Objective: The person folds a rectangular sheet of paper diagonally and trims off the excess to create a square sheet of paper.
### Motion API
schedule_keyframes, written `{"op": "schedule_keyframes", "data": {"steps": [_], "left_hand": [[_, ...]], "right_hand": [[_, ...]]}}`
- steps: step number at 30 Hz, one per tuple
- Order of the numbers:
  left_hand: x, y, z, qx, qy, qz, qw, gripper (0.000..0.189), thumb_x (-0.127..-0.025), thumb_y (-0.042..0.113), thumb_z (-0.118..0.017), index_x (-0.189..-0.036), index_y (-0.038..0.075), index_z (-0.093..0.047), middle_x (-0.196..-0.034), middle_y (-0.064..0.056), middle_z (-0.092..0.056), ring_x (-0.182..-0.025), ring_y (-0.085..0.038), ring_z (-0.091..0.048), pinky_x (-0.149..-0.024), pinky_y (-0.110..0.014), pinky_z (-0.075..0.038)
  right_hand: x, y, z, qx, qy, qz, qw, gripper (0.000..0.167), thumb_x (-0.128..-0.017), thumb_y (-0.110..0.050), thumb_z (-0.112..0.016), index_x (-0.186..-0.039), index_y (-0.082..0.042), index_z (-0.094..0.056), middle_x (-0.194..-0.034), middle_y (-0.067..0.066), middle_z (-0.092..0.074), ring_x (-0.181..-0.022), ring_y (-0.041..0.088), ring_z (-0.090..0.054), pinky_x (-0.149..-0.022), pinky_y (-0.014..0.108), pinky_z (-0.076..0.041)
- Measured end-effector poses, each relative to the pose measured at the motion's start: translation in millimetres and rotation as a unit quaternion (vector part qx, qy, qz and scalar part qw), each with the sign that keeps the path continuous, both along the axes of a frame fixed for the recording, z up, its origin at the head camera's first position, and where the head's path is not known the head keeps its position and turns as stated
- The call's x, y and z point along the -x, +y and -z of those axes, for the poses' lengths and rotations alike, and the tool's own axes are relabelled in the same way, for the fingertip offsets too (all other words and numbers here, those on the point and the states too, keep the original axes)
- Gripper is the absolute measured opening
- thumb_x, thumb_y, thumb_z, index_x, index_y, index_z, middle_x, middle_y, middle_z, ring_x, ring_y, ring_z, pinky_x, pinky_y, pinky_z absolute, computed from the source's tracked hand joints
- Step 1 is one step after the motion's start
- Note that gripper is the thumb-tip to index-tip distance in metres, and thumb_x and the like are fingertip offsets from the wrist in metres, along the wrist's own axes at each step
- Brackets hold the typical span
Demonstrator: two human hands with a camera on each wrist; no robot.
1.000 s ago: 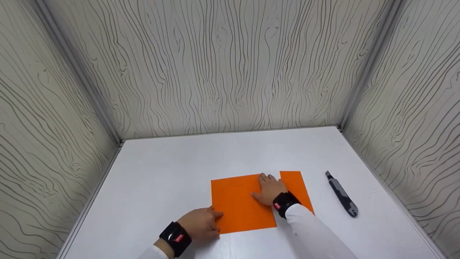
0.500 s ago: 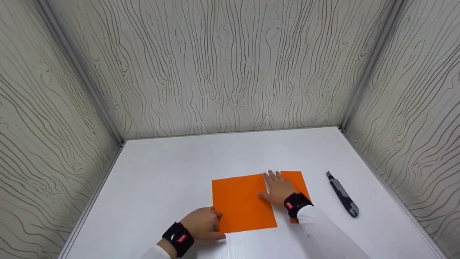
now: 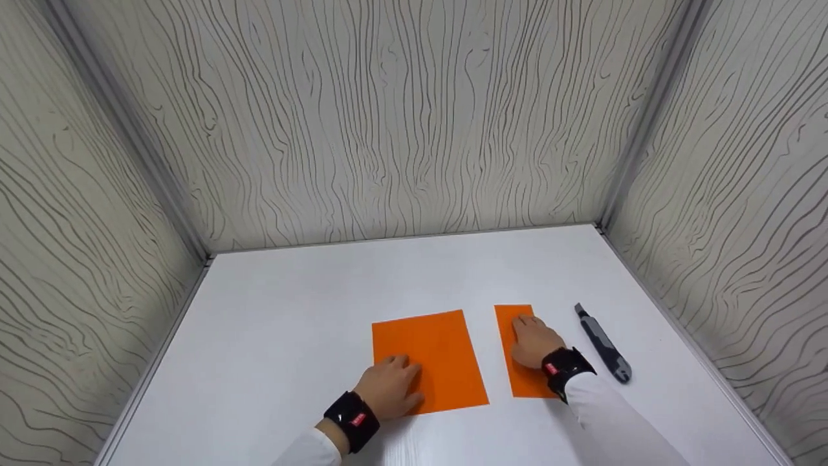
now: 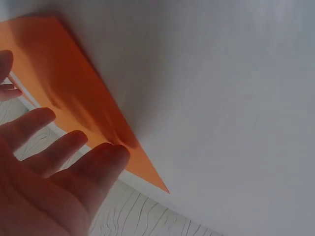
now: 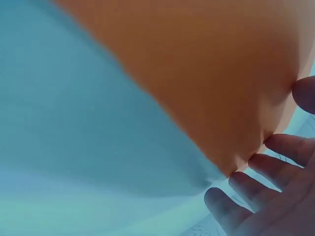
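Note:
A nearly square orange sheet of paper [image 3: 446,356] lies flat on the white table in the head view. My left hand [image 3: 390,387] is over its near left corner, fingers spread and relaxed; the left wrist view has the fingertips [image 4: 110,155] close over the paper. To the right lies a narrower orange paper strip [image 3: 509,317], apart from the square. My right hand [image 3: 535,343] rests on this strip, covering part of its right side. In the right wrist view its fingertips [image 5: 241,181] touch the strip along the edge, neither curled round nor pinching it.
A grey and black utility knife [image 3: 603,343], blade end pointing away, lies right of the strip, near my right wrist. Wood-grain panels [image 3: 401,116] enclose the white table [image 3: 291,291] at the back and both sides.
My right hand has slid right, off the square sheet and onto the strip, uncovering the gap between the papers. My left hand has moved further in over the square.

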State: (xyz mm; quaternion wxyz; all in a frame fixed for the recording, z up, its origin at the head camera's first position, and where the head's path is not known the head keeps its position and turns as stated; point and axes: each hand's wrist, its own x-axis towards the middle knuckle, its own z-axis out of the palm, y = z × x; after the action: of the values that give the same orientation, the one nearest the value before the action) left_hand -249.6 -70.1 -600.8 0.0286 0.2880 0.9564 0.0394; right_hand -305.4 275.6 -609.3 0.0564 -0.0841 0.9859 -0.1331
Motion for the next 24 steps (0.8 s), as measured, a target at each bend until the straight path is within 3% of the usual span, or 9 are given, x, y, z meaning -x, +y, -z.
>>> {"op": "schedule_keyframes", "data": {"steps": [11, 16, 24], "left_hand": [[8.6, -9.6, -1.2, -0.002, -0.027, -0.017, 0.9995, 0.052, -0.1, 0.048, -0.075, -0.142, 0.018, -0.07, -0.144, -0.015, -0.066, -0.129, -0.038, -0.063, -0.105, -0.053, -0.06], [12.1, -14.5, 2.2, -0.006, -0.013, -0.014, 0.9998, 0.05, -0.1, 0.046, -0.075, -0.141, 0.018, -0.071, -0.143, -0.015, -0.067, -0.128, -0.037, -0.064, -0.103, -0.053, -0.061], [11.8, -13.8, 5.5, -0.019, -0.006, -0.008, 0.9998, 0.049, -0.1, 0.044, -0.074, -0.141, 0.017, -0.071, -0.143, -0.016, -0.067, -0.129, -0.038, -0.064, -0.104, -0.053, -0.06]], "right_hand": [[-7.3, -28, -0.7, 0.004, 0.006, -0.017, 0.9998, 0.059, -0.1, -0.014, -0.058, -0.155, 0.008, -0.051, -0.163, 0.031, -0.047, -0.152, 0.051, -0.044, -0.121, 0.071, -0.039], [-6.8, -41, -3.1, 0.014, 0.012, -0.029, 0.9994, 0.058, -0.101, -0.016, -0.059, -0.154, 0.007, -0.053, -0.163, 0.03, -0.048, -0.152, 0.052, -0.044, -0.117, 0.077, -0.038], [-6.4, -47, -6.5, 0.011, 0.007, -0.028, 0.9995, 0.057, -0.103, -0.016, -0.059, -0.155, 0.005, -0.052, -0.165, 0.028, -0.047, -0.154, 0.05, -0.042, -0.119, 0.076, -0.036]]}}
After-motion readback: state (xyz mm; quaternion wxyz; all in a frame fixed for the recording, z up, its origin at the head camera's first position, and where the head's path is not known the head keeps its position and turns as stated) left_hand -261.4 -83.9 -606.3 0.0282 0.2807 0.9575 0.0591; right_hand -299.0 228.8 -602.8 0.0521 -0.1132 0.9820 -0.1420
